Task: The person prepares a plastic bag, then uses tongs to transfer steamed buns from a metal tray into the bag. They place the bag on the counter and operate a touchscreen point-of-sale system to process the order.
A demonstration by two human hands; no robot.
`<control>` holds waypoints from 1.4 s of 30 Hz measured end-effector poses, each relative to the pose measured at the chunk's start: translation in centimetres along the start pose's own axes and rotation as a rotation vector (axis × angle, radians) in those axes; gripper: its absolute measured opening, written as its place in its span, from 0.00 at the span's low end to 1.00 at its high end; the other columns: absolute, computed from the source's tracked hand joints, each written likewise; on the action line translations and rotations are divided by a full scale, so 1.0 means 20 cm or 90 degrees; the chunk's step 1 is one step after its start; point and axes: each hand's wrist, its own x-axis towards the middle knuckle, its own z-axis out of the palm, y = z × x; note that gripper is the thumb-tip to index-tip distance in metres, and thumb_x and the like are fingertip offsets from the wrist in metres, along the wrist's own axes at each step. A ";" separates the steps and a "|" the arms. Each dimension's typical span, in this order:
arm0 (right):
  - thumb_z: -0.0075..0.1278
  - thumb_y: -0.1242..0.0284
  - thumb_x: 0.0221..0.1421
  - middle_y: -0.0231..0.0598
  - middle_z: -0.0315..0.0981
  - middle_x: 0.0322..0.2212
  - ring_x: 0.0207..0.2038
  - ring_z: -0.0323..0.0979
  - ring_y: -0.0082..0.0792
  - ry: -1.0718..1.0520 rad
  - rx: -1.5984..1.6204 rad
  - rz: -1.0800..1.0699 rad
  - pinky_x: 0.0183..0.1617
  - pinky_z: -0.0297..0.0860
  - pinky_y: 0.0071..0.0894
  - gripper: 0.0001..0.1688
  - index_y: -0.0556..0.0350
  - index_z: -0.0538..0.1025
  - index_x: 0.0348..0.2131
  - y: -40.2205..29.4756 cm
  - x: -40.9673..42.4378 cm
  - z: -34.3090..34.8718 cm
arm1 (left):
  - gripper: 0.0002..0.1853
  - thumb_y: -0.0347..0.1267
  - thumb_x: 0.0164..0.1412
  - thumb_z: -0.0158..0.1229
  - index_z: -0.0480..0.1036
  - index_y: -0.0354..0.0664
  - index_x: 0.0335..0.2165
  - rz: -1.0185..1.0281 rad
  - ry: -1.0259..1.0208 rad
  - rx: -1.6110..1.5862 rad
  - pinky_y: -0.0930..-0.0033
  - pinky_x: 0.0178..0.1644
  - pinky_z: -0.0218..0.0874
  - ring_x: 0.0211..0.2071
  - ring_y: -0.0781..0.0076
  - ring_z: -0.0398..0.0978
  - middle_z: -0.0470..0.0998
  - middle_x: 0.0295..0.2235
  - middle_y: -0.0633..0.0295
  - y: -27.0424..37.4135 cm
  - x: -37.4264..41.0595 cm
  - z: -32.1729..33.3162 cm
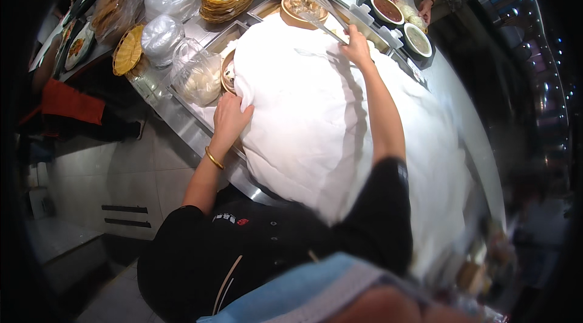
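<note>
My right hand (pixel 357 47) grips a pair of metal tongs (pixel 325 31). Their tips reach the near rim of a round wooden steamer (pixel 294 19) that contains pale brown pieces of food. A big white cloth (pixel 291 122) is spread over the counter and bulges up under both arms. At its left edge my left hand (pixel 231 115) pinches the fabric between thumb and fingers. Just beyond that hand, a bamboo steamer (pixel 224 67) with a dark-spotted white bun (pixel 229 74) shows partly from beneath the cloth. What else the cloth covers is hidden.
Left of the cloth lie a plastic bag of buns (pixel 200 79), wrapped bundles (pixel 164 39) and a yellow basket (pixel 128 49). Stacked baskets (pixel 227 4) stand behind. At the right, another person's hands (pixel 426 9) hold wrapped food beside a bowl of reddish-brown food (pixel 387 8) and a paler one (pixel 417 40).
</note>
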 end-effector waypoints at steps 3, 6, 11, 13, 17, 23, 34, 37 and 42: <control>0.59 0.74 0.40 0.50 0.75 0.31 0.37 0.73 0.52 -0.156 -0.061 0.040 0.41 0.68 0.45 0.24 0.57 0.66 0.37 -0.11 0.19 0.28 | 0.26 0.36 0.52 0.62 0.69 0.29 0.45 -0.194 -0.233 -0.686 0.56 0.50 0.63 0.46 0.52 0.71 0.73 0.45 0.46 -0.07 0.03 -0.14; 0.58 0.75 0.38 0.49 0.74 0.29 0.35 0.74 0.49 -0.199 -0.038 0.032 0.39 0.69 0.42 0.21 0.55 0.67 0.36 -0.09 0.20 0.41 | 0.32 0.34 0.53 0.61 0.61 0.34 0.55 -0.306 -0.362 -1.186 0.55 0.58 0.59 0.53 0.56 0.67 0.70 0.52 0.50 -0.15 0.01 -0.15; 0.52 0.77 0.39 0.42 0.73 0.24 0.27 0.76 0.35 -0.494 0.470 0.250 0.30 0.72 0.32 0.19 0.59 0.70 0.37 -0.36 0.15 -0.07 | 0.42 0.40 0.54 0.61 0.51 0.37 0.61 -0.292 -0.351 -1.485 0.52 0.62 0.53 0.58 0.57 0.63 0.62 0.58 0.51 -0.36 -0.04 -0.02; 0.51 0.78 0.43 0.41 0.73 0.25 0.25 0.74 0.27 -0.514 0.456 0.386 0.27 0.71 0.23 0.25 0.67 0.67 0.44 -0.40 0.20 -0.10 | 0.35 0.45 0.52 0.61 0.65 0.35 0.53 -0.214 -0.293 -1.229 0.63 0.55 0.60 0.50 0.61 0.71 0.72 0.50 0.55 -0.28 0.00 -0.19; 0.61 0.69 0.43 0.40 0.74 0.25 0.26 0.74 0.31 -0.413 0.196 0.205 0.30 0.69 0.28 0.24 0.64 0.70 0.38 -0.35 0.15 0.24 | 0.14 0.36 0.52 0.62 0.77 0.33 0.24 0.052 -0.426 -0.637 0.75 0.38 0.61 0.29 0.73 0.72 0.76 0.33 0.57 -0.38 0.19 -0.47; 0.51 0.71 0.43 0.53 0.76 0.27 0.32 0.75 0.54 -0.213 -0.168 -0.004 0.37 0.69 0.52 0.17 0.54 0.72 0.37 -0.50 0.65 0.12 | 0.09 0.32 0.48 0.65 0.78 0.36 0.23 0.082 -0.303 -0.297 0.72 0.32 0.62 0.30 0.69 0.72 0.72 0.35 0.55 -0.43 0.11 -0.65; 0.65 0.56 0.38 0.54 0.74 0.35 0.40 0.73 0.51 0.015 -0.132 0.052 0.43 0.69 0.44 0.35 0.62 0.71 0.39 -0.75 0.85 0.29 | 0.19 0.42 0.50 0.64 0.74 0.35 0.28 -0.059 0.163 0.128 0.52 0.40 0.60 0.38 0.49 0.69 0.74 0.34 0.54 -0.79 0.57 -0.48; 0.68 0.52 0.35 0.56 0.72 0.35 0.38 0.73 0.52 -0.090 -0.119 0.128 0.43 0.70 0.42 0.41 0.66 0.71 0.38 -0.86 0.31 0.14 | 0.16 0.32 0.57 0.56 0.63 0.30 0.21 0.000 0.178 -0.137 0.58 0.27 0.52 0.21 0.54 0.60 0.62 0.19 0.48 -0.85 0.56 -0.50; 0.71 0.65 0.28 0.42 0.69 0.36 0.42 0.67 0.44 -0.254 -0.134 0.174 0.43 0.65 0.38 0.38 0.54 0.69 0.41 -0.73 -0.70 -0.24 | 0.06 0.24 0.57 0.48 0.65 0.32 0.25 0.028 0.120 -0.403 0.76 0.32 0.56 0.26 0.81 0.60 0.65 0.21 0.68 -0.59 0.56 -0.56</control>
